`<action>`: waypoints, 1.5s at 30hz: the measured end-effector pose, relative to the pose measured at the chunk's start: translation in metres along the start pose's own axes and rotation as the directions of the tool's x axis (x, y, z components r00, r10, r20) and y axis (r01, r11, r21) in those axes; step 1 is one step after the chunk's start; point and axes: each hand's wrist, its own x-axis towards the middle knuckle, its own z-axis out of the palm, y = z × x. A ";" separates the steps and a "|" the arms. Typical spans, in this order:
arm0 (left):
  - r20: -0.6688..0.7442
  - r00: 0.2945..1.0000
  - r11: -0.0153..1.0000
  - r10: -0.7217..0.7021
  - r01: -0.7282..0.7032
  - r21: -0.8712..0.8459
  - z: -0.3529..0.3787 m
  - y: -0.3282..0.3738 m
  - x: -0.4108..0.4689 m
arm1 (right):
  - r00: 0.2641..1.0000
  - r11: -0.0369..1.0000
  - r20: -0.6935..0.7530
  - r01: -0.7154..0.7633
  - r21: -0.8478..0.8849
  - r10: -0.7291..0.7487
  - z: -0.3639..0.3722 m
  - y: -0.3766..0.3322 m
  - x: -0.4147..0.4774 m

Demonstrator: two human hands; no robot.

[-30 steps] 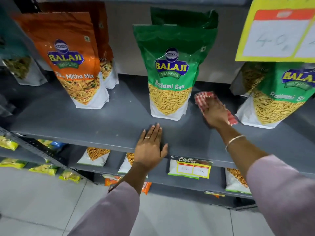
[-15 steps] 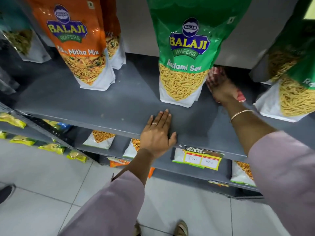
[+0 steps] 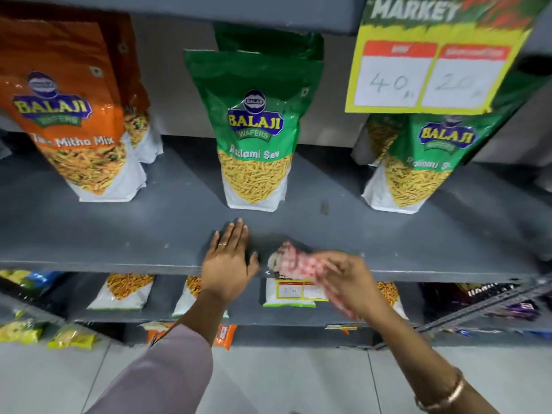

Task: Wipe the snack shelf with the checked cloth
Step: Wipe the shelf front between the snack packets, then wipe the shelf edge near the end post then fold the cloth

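The grey snack shelf (image 3: 119, 234) runs across the view. My left hand (image 3: 228, 258) lies flat and open on its front edge, fingers pointing to the back. Just right of it my right hand (image 3: 348, 283) grips the red-and-white checked cloth (image 3: 294, 261), bunched and blurred, at the shelf's front lip. The cloth's tip touches the shelf edge beside my left thumb.
An orange Mitha Mix bag (image 3: 77, 121) stands at the left, a green Ratlami Sev bag (image 3: 254, 130) in the middle, another green bag (image 3: 418, 162) at the right. A yellow price sign (image 3: 430, 73) hangs above. Lower shelves hold more snack packs (image 3: 125, 291).
My right hand has pulled the cloth from the back of the shelf, between the green bags, forward to the front edge. The left hand has stayed flat on the shelf.
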 end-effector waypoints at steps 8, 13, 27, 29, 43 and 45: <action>0.031 0.999 1.000 -0.022 0.023 -0.011 0.000 0.001 -0.001 | 0.988 0.631 0.006 0.105 -0.769 -0.156 -0.004 0.007 0.077; 0.076 0.996 0.999 -0.035 0.036 -0.007 -0.003 0.002 -0.001 | 0.983 0.588 0.049 0.147 -0.796 -0.179 0.050 -0.004 0.059; 0.132 0.991 0.999 -0.005 0.010 -0.032 -0.005 -0.001 -0.002 | 0.984 0.517 -0.022 0.075 -0.853 -0.179 0.065 0.000 0.069; 0.133 0.991 0.999 0.000 0.004 -0.035 -0.005 -0.002 -0.002 | 0.982 0.515 -0.001 0.099 -0.851 -0.191 0.052 -0.006 0.058; 0.153 0.986 0.998 -0.065 0.061 0.031 -0.001 0.005 -0.003 | 0.968 0.458 0.095 0.195 -0.867 -0.232 0.013 0.025 0.060; 0.114 0.990 0.997 -0.080 0.077 0.028 -0.002 0.017 -0.001 | 0.967 0.435 0.150 0.228 -0.871 -0.207 -0.010 0.043 0.066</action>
